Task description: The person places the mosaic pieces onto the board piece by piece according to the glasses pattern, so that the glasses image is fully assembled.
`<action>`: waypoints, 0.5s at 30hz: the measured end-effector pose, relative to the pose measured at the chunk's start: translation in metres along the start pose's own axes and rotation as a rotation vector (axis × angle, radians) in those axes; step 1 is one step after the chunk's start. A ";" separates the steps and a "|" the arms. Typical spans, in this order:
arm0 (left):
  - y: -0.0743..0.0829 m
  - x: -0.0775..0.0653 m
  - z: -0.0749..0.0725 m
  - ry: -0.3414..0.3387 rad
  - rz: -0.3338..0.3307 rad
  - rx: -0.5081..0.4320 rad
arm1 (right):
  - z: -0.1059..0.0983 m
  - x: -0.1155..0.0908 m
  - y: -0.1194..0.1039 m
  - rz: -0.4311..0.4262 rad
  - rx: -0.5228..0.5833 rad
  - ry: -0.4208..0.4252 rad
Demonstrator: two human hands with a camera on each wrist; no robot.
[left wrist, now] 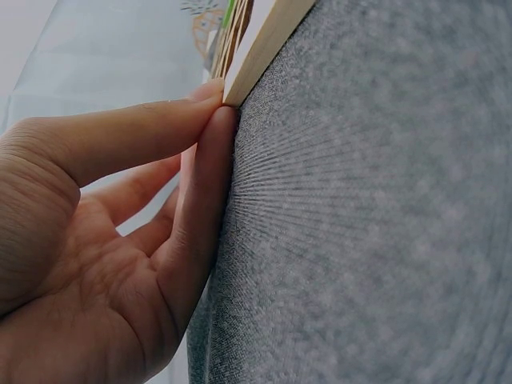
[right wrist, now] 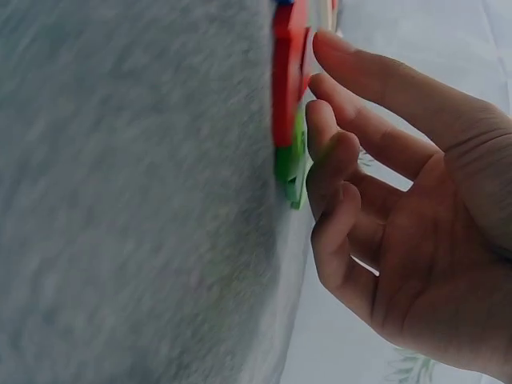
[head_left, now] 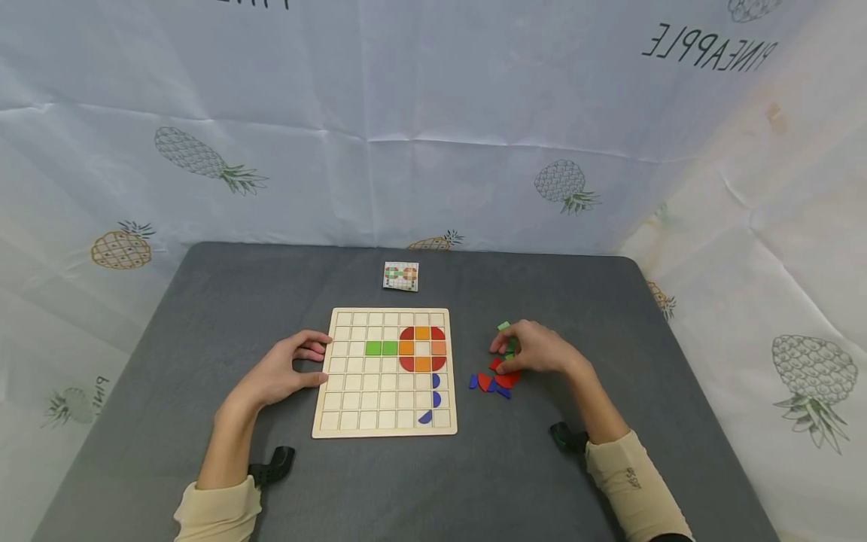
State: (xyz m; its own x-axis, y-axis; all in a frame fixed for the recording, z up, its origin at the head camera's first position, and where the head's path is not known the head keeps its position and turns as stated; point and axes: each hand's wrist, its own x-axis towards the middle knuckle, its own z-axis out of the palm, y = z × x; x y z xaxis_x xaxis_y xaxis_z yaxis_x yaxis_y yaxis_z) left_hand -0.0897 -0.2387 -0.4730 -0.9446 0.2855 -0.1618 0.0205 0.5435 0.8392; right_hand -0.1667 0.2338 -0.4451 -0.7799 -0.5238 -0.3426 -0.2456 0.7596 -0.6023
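Note:
A wooden grid board [head_left: 342, 406] lies flat on the table. My left hand [head_left: 279, 373] touches its left edge with thumb and fingertips, spread apart along the rim. Toward the board's right side, red rounded pieces and orange squares form a ring, with two green squares [head_left: 382, 348] to the left of it. Several blue half-rounds [head_left: 436, 399] sit below. My right hand [head_left: 542, 348] hovers over a loose pile right of the board, fingers loosely bent and partly covering it. Red pieces [right wrist: 286, 80] and green pieces [right wrist: 291, 164] show beside its fingertips, with nothing visibly held.
A small pattern card [head_left: 401, 276] lies behind the board on the grey table [head_left: 271, 278]. Loose blue pieces [head_left: 473, 382] spread at the near side of the pile. A pineapple-print cloth [head_left: 433, 98] hangs behind the table. Black straps [head_left: 272, 467] circle the wrists.

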 end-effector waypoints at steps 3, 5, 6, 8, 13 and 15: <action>0.000 0.000 0.000 0.000 -0.003 -0.002 | 0.001 -0.001 0.003 0.004 -0.022 0.009; 0.000 0.000 0.000 0.000 -0.004 -0.003 | 0.002 0.000 0.004 -0.006 -0.033 0.019; 0.000 0.000 -0.001 0.000 -0.004 -0.004 | 0.002 0.000 0.005 -0.012 -0.037 0.025; 0.001 0.000 -0.001 -0.001 -0.005 -0.004 | 0.003 0.002 0.006 -0.027 -0.039 0.033; 0.001 -0.001 0.000 -0.003 -0.010 -0.007 | 0.001 0.004 0.009 -0.061 0.010 0.023; 0.001 -0.001 0.000 -0.003 -0.012 -0.011 | 0.001 0.005 0.011 -0.074 0.029 0.016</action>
State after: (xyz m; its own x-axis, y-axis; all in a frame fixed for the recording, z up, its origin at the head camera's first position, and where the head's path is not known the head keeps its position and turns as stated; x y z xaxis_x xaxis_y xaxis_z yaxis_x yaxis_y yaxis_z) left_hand -0.0891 -0.2387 -0.4723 -0.9436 0.2817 -0.1737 0.0056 0.5383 0.8427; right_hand -0.1727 0.2391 -0.4534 -0.7692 -0.5718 -0.2853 -0.2863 0.7075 -0.6461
